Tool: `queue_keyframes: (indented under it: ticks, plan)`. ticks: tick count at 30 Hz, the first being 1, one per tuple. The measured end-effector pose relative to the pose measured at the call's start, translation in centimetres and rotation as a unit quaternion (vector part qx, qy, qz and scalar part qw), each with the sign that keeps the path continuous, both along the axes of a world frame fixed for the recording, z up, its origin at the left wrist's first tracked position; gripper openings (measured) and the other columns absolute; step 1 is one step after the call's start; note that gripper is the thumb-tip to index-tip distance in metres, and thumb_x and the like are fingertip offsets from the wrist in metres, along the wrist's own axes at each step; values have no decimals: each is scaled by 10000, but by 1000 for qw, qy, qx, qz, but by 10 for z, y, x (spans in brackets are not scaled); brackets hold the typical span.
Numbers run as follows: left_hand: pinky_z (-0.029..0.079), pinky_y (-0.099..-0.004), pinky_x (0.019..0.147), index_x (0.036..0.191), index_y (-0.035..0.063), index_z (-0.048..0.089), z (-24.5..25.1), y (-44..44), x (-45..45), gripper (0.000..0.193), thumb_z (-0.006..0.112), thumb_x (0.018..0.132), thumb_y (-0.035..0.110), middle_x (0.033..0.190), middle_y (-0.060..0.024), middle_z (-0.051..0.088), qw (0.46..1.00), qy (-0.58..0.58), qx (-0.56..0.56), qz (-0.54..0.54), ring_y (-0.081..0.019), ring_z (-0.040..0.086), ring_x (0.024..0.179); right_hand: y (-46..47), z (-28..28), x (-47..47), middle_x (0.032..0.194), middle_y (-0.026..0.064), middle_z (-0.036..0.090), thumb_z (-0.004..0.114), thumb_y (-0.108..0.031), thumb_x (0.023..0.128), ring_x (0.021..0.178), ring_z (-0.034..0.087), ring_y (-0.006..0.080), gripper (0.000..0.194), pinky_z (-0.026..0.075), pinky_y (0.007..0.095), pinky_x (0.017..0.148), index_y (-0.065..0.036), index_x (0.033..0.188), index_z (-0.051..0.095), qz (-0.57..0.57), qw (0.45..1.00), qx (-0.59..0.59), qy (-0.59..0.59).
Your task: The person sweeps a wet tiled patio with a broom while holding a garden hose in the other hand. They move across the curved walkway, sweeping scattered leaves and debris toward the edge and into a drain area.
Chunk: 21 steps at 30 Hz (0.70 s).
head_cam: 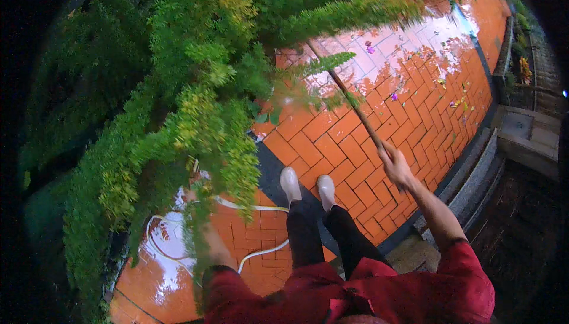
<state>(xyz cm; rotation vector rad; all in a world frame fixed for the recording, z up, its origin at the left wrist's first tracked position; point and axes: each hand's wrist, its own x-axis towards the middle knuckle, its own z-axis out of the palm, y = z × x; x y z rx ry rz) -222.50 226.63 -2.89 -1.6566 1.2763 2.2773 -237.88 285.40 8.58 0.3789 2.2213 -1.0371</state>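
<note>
My right hand (395,166) is closed around a long brown wooden stick (366,124). The stick slants up and left over the paving, and its far end disappears behind green foliage. Feathery leaf sprays cross in front of part of it. My left hand (190,196) is at the left, mostly covered by hanging fronds of a leafy green plant (209,115). Whether it holds anything is hidden. Below and beside that hand, a pale hose (264,249) lies in loops on wet tiles.
Wet orange brick paving (355,146) bears fallen purple petals (394,97) and yellow leaves (462,101). A dark border strip (271,168) runs under my pale boots (326,188). Stone kerbs (478,175) and a concrete block (526,133) edge the right side.
</note>
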Motion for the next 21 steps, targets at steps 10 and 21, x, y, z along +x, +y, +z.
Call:
queue_keyframes:
  ticks: [10,21]
  plan:
    - [476,-435,519,861,30,554,-37,58,20,174,623,714,93,692,-121,547,996,28,81,9,-266,533,536,103,-27,84,797,155,613,527,-128,972,641,510,133,424,442,307,582,32,1357,445,104,991,34,71]
    - [495,-375,521,1377,129,429,-11,153,42,654,552,739,53,758,-77,513,976,96,118,-157,-227,518,517,149,116,183,1141,201,655,514,-152,983,1051,619,211,472,477,301,828,80,1379,405,79,995,59,-4]
